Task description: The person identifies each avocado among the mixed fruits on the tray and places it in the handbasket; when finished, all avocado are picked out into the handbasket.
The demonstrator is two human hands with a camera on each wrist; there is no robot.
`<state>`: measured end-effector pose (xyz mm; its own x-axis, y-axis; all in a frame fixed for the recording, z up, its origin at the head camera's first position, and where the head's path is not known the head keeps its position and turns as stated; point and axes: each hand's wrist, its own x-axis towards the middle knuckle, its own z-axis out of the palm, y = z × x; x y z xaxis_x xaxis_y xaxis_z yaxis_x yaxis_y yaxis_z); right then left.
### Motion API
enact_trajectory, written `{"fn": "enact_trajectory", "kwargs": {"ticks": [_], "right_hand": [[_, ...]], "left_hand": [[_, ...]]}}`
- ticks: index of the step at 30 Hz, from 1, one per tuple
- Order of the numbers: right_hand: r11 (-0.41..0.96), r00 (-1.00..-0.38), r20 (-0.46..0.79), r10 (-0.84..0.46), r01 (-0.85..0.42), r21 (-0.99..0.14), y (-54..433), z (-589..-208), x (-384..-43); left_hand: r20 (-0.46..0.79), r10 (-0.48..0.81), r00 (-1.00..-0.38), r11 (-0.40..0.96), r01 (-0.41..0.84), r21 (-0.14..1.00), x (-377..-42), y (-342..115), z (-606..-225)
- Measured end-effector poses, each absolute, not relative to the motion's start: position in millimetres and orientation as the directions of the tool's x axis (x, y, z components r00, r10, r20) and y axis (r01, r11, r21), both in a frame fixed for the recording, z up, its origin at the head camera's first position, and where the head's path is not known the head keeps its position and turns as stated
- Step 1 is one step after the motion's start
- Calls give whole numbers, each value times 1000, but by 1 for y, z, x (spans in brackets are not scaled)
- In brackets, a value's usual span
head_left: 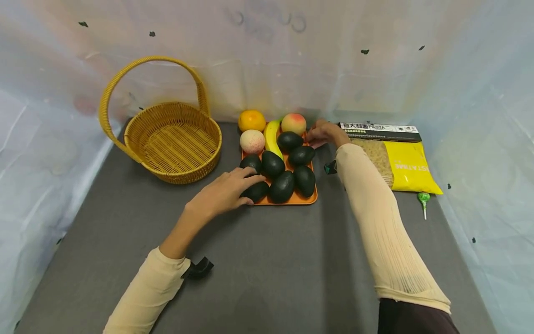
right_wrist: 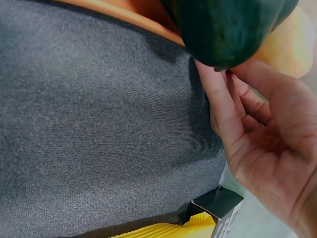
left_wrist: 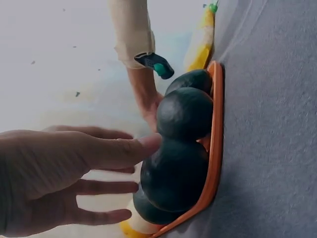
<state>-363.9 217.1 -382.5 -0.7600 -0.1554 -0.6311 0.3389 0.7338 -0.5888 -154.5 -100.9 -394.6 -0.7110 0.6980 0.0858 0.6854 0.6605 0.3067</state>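
Note:
An orange tray [head_left: 298, 199] holds several dark green avocados [head_left: 282, 187], a banana [head_left: 272, 138], two peaches [head_left: 252, 141] and an orange [head_left: 251, 121]. My left hand [head_left: 223, 191] reaches over the tray's front left corner, around the nearest avocado [left_wrist: 173, 173]. In the left wrist view its fingers are spread and nearly straight, the thumb tip overlapping that avocado. At the tray's back right edge is my right hand [head_left: 324, 133]. Its thumb and index finger [right_wrist: 218, 91] come up to the rim below an avocado [right_wrist: 223, 34], which hides their tips; whether they pinch anything is unclear.
A woven basket [head_left: 173, 178] with a tall handle stands at the back left. On the right lie a black pasta box [head_left: 381, 133], a yellow pasta bag [head_left: 410, 167] and a green lollipop [head_left: 423, 198]. Pale plastic sheeting [head_left: 267, 55] walls in the grey table [head_left: 267, 264].

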Motion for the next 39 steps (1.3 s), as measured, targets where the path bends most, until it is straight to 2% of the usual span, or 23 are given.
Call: {"fn": "enact_trajectory", "kwargs": {"ticks": [6, 20, 33, 39], "right_hand": [[735, -767, -622, -154, 332, -591, 217, -381, -365], [737, -778, -611, -147, 326, -592, 220, -388, -369], [733, -784, -601, -152, 319, -601, 226, -408, -380], [743, -797, -586, -149, 301, -598, 227, -411, -381]], "left_hand": [[26, 765, -644, 599, 725, 340, -159, -101, -393], [-57, 755, -654, 635, 706, 314, -158, -100, -397], [-24, 759, -651, 637, 734, 237, -158, -89, -395], [-27, 761, -648, 632, 733, 251, -157, -90, -396]]}}
